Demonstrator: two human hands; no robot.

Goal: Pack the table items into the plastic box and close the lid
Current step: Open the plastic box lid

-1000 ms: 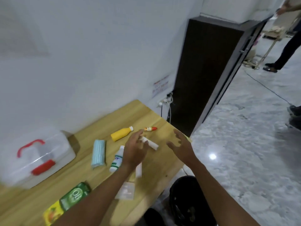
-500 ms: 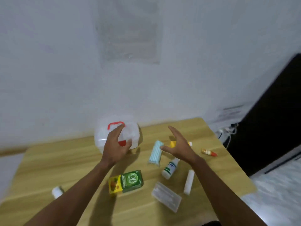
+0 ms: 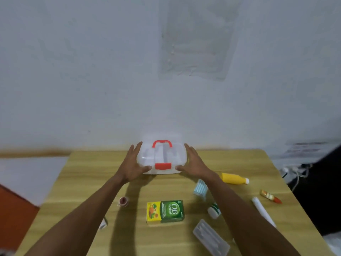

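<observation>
A clear plastic box with a red handle and a red latch stands shut at the back of the wooden table. My left hand lies flat against its left side and my right hand against its right side, thumbs at the front. On the table lie a green and yellow carton, a yellow bottle, a striped blue pack, a white bottle partly under my right arm, a white tube, a small orange tube, a clear flat case and a small round jar.
The table stands against a white wall. A small white item peeks out from under my left forearm. A dark cabinet with cables is at the right, and a red-brown surface at the lower left.
My view has swung left from the table's right end to face the box. Both hands left the small items and now press on the two sides of the box.
</observation>
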